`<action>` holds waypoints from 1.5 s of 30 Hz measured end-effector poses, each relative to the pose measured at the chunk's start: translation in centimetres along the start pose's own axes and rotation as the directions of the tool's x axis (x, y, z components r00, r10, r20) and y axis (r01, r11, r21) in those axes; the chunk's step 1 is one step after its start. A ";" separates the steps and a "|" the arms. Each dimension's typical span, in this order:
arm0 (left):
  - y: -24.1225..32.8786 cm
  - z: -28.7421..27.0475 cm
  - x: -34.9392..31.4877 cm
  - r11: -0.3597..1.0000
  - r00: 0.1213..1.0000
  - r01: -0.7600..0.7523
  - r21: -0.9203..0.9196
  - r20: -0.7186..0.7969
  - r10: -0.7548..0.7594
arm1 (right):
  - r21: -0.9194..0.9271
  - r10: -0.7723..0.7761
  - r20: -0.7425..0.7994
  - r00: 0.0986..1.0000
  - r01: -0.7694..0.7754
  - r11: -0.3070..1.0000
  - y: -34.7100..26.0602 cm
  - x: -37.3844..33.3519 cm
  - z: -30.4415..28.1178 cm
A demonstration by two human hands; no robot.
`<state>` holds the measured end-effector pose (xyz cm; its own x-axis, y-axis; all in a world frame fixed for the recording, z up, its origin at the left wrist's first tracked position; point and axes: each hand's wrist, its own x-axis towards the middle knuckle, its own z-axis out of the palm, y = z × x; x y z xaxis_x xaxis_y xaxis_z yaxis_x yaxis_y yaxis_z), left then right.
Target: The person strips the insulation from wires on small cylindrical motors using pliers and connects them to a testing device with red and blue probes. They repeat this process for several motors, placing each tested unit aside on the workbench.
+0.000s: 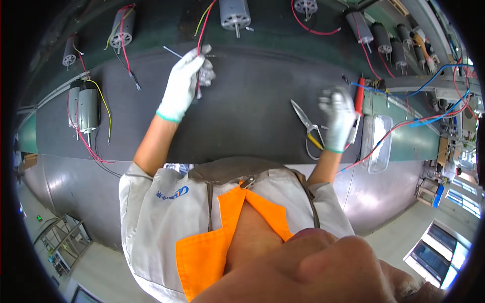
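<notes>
My left hand, in a white glove with a green cuff, pinches a red wire with thumb and fingers. The wire comes down from the far edge, and its end with a small terminal hangs below the fingers. A thin white strip sticks out beside that hand. At the right, my gloved right hand hovers with loosely bent, somewhat blurred fingers; I see nothing in them. Just left of it lie scissors, a yellow-handled tool by them. A red-handled tool lies on its other side.
A grey motor with its shaft toward me stands at the far middle. More motors with loose leads line the far side, and a pair stands at left. A clear plastic box and trailing blue and red tubes occupy the right.
</notes>
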<state>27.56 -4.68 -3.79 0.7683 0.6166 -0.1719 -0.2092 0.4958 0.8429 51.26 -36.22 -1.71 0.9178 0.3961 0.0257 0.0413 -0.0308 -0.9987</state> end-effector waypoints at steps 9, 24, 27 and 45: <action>-1.8 5.4 -5.9 0.932 0.899 0.345 -0.111 0.326 -0.294 | 0.090 0.010 0.228 0.974 -0.031 0.995 -1.6 8.0 -6.3; 0.3 6.8 -5.4 0.996 0.997 -0.057 0.063 0.052 0.054 | -0.129 0.249 0.871 0.424 -0.293 0.948 -2.3 -8.6 10.1; -0.1 7.1 -5.4 0.996 0.998 -0.066 0.065 -0.005 0.067 | 0.092 0.028 0.797 0.603 -0.168 0.982 -3.1 -8.6 10.7; 0.2 8.4 -5.8 0.996 0.996 -0.073 0.045 -0.052 0.076 | 0.452 -0.195 0.694 0.693 -0.208 0.867 -2.3 -6.2 14.7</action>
<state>28.11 -13.34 1.63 0.7180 0.6831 -0.1338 -0.2374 0.4210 0.8754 39.68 -25.13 -0.21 0.3542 0.9173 0.1821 -0.3335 0.3058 -0.8918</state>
